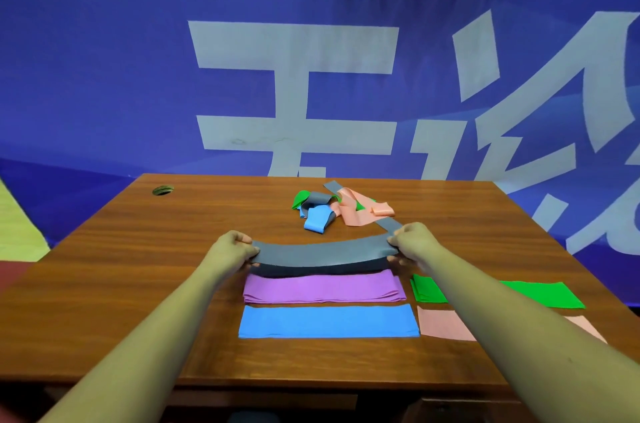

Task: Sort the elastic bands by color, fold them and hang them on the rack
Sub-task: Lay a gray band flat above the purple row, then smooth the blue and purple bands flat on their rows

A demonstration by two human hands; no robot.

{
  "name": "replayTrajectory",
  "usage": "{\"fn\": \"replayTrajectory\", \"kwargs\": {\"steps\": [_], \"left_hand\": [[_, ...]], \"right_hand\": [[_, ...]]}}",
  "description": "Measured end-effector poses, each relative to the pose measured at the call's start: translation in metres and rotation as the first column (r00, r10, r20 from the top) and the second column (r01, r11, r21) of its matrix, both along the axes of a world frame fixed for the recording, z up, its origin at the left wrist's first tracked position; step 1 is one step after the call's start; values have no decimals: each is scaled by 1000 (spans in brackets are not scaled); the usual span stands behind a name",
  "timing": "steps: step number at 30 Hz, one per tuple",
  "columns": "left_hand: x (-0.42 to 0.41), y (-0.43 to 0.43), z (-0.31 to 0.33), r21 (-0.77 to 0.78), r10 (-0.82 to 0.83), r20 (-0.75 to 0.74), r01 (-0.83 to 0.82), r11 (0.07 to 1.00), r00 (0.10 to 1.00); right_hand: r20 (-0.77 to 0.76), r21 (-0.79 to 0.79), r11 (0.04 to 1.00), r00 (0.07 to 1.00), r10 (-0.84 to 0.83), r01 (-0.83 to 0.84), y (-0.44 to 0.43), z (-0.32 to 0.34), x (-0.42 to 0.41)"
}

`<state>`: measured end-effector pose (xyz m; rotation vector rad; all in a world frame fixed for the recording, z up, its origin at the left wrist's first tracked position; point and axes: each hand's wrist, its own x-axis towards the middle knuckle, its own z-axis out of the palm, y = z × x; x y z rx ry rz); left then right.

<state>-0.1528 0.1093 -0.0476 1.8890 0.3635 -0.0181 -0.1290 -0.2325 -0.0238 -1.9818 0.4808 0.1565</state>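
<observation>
Step in hand: folding the grey band (322, 254), held taut just above the counter (138, 267), at the far edge of the sorted row.
Left hand (233, 248): fingers pinched together on the band's left fold.
Right hand (414, 242): clamped on the right fold; a loose grey tail (389, 227) runs from it toward the far pile.
Sorted stacks: purple stack (322, 289) just near of the grey band, blue stack (327, 320) nearer still; green stack (540, 294) and pink stack (446, 324) to the right, partly under the right forearm.
Unsorted pile (332, 209): green, grey, blue and pink bands tangled at the far middle of the counter.
Risk, tail: it probably leads into the pile, so a pull could drag other bands along.
Risk, recoil: a slipped end of a stretched band would snap back and undo the fold.
Risk, forearm: a sweep of the right arm could scuff the green and pink stacks.
Edges: the green stack lies close to the right edge.
Open room: the left half of the counter is bare, apart from a cable hole (162, 190) at the far left.
Rack: not in view.
</observation>
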Motion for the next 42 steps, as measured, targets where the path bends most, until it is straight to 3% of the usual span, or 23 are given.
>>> {"fn": "replayTrajectory", "kwargs": {"steps": [5,11,22,29,33,36,42], "left_hand": [[13,8,-17,200,-7,13,5,980,1000],[17,11,-24,468,-54,-36,64,881,998],[19,7,-46,511,-63,-13,60,857,998],[21,1,-45,608,-92,-7,77,790,996],[35,-22,-26,570,-146,136,44,820,980],[53,-46,-8,427,-135,91,84,900,987],[104,-62,-9,306,-112,25,99,947,993]], "right_hand": [[120,-164,986,993,1,18,7,-15,8],[109,-336,942,992,58,-18,12,-28,12],[151,-366,931,986,68,-8,7,-49,13],[153,-516,855,978,145,-45,6,-57,16],[229,-553,831,946,229,-68,9,-43,30],[210,-513,844,931,299,-155,23,-29,45],[150,-415,857,906,397,-307,74,-28,84]]}}
